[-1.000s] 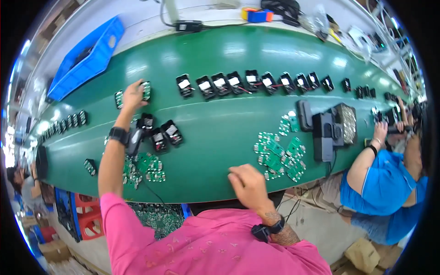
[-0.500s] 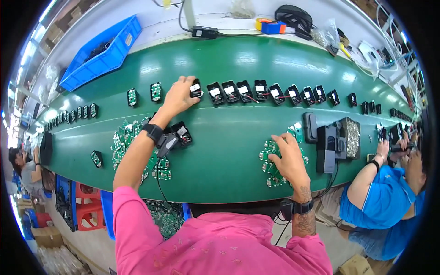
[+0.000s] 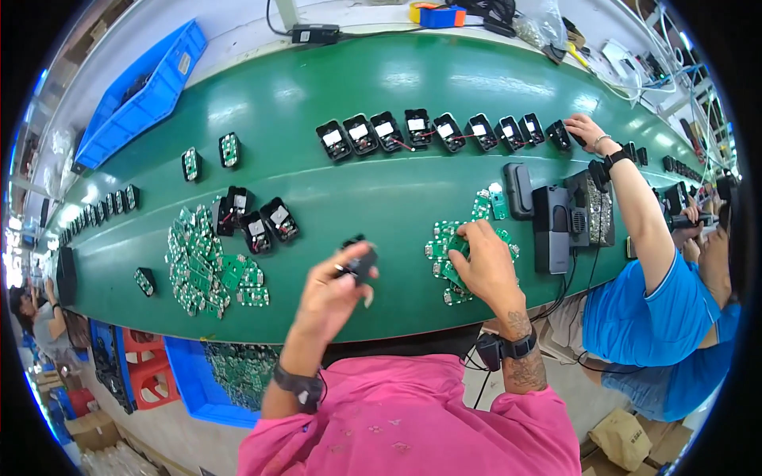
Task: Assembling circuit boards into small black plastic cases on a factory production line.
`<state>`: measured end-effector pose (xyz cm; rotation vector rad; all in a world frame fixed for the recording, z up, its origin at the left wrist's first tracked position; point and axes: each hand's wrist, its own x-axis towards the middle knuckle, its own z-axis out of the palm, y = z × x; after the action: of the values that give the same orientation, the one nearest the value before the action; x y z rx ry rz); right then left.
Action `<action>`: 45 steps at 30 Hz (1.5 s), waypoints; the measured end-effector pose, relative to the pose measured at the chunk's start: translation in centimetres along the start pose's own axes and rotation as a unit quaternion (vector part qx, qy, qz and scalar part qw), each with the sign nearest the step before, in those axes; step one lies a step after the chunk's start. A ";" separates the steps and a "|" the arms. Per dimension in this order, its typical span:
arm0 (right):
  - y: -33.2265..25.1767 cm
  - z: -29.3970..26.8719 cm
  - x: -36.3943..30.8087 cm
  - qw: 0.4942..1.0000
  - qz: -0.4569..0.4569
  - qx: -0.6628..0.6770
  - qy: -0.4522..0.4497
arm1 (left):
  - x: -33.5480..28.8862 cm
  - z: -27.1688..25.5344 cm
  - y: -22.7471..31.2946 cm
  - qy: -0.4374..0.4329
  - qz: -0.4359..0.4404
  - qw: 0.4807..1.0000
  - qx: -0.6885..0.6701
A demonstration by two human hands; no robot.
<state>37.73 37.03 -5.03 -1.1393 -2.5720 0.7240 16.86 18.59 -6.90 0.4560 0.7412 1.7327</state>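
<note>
In the head view, my left hand (image 3: 321,300) is raised in front of me, its fingers closed around a small black plastic case (image 3: 357,260); motion blurs both. My right hand (image 3: 486,270) rests on the right-hand pile of green circuit boards (image 3: 443,247). Its thumb and fingers close on one green circuit board (image 3: 454,272), partly covered by the hand. Several open black cases (image 3: 279,219) with white labels and red wires lie beyond my left hand, beside a larger heap of circuit boards (image 3: 197,266).
A row of open black cases (image 3: 386,131) spans the green table (image 3: 357,190). A co-worker's hand (image 3: 586,131) touches the row's right end. Grey-black devices (image 3: 550,230) stand right of my right hand. Blue bins sit at the back left (image 3: 147,95) and below the table (image 3: 190,381).
My left hand has come back from the row toward me with a black case. My right hand has closed on a circuit board. A co-worker's arm has reached in from the right.
</note>
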 end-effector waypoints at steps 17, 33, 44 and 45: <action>-6.5 0.6 -4.6 0.727 0.139 0.672 -0.014 | -1.4 4.9 -3.3 0.082 0.135 0.881 0.446; -6.2 2.8 -5.2 0.783 0.149 0.604 -0.019 | -1.8 5.6 -2.3 0.035 0.046 0.958 0.281; -6.0 3.0 -4.7 0.940 -0.067 0.319 0.100 | -1.4 5.1 -3.9 0.103 0.050 0.962 0.250; -5.8 3.2 -4.4 0.942 -0.085 0.312 0.091 | -1.4 5.3 -3.8 0.088 0.030 0.963 0.255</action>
<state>35.78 29.33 -4.77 -0.7253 -2.0196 1.2063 23.32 19.11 -5.56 0.6831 1.3252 1.6431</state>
